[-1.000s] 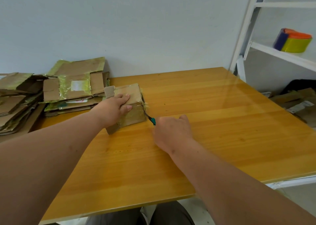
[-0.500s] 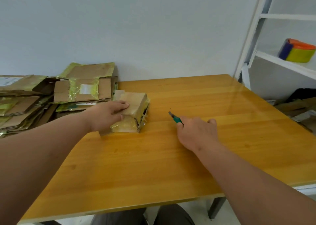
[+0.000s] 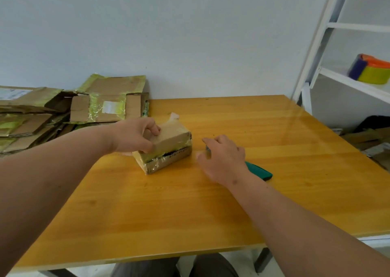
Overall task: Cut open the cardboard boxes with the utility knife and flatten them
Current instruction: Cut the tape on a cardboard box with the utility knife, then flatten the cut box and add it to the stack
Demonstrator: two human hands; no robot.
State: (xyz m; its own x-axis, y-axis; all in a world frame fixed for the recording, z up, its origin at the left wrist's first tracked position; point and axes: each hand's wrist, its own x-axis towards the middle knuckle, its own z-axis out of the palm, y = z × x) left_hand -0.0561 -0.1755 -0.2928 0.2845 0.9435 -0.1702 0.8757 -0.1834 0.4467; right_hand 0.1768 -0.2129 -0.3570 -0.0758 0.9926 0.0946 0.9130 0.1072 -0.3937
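Note:
A small taped cardboard box (image 3: 168, 148) lies on the wooden table (image 3: 190, 213), its top panel lifted along a dark cut seam on the right side. My left hand (image 3: 135, 136) grips the box's left end, fingers curled over the top panel and thumb on the near side. My right hand (image 3: 221, 160) hovers just right of the box with fingers spread, holding nothing. The green utility knife (image 3: 258, 170) lies flat on the table under that hand and wrist; its front end is partly hidden by the fingers.
Flattened taped boxes (image 3: 52, 116) are piled at the table's back left against the wall. A white shelf frame (image 3: 312, 55) stands to the right with a coloured container (image 3: 369, 71) on it. More cardboard (image 3: 371, 139) lies on the floor beyond the right edge.
My right hand pulled the knife away from the box, let it go on the table, and now reaches back toward the box. My left hand turned the box and curled onto its top.

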